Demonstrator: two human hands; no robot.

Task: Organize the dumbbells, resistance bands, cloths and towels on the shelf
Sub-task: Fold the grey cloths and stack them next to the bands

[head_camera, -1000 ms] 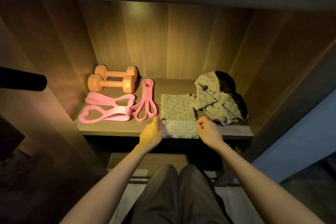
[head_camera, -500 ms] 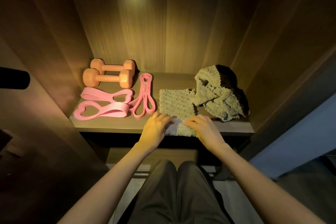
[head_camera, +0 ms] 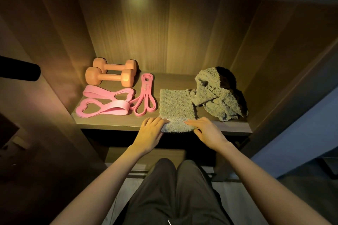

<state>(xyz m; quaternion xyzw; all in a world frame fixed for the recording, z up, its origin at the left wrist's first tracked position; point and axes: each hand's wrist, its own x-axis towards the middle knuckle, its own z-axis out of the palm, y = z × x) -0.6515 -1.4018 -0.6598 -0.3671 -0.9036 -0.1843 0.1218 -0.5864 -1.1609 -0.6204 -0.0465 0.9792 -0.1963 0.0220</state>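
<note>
Flat, our left hand (head_camera: 152, 129) and right hand (head_camera: 204, 129) press the nubby grey towel (head_camera: 176, 109), fingers spread. Beside it sits a crumpled cloth (head_camera: 217, 100) on the wooden shelf (head_camera: 117, 121).

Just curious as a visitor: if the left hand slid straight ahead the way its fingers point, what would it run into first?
The left hand points up and rightward onto the folded towel it already touches. Beyond that, probably only bare shelf, though depth is unclear.

Your left hand (head_camera: 152, 129) and right hand (head_camera: 204, 129) press flat on the near edge of the folded grey towel (head_camera: 176, 109) at the front of the shelf (head_camera: 113, 121). A crumpled towel (head_camera: 219, 95) lies just right of it. Two orange dumbbells (head_camera: 111, 74) and pink resistance bands (head_camera: 117, 103) sit left.
</note>
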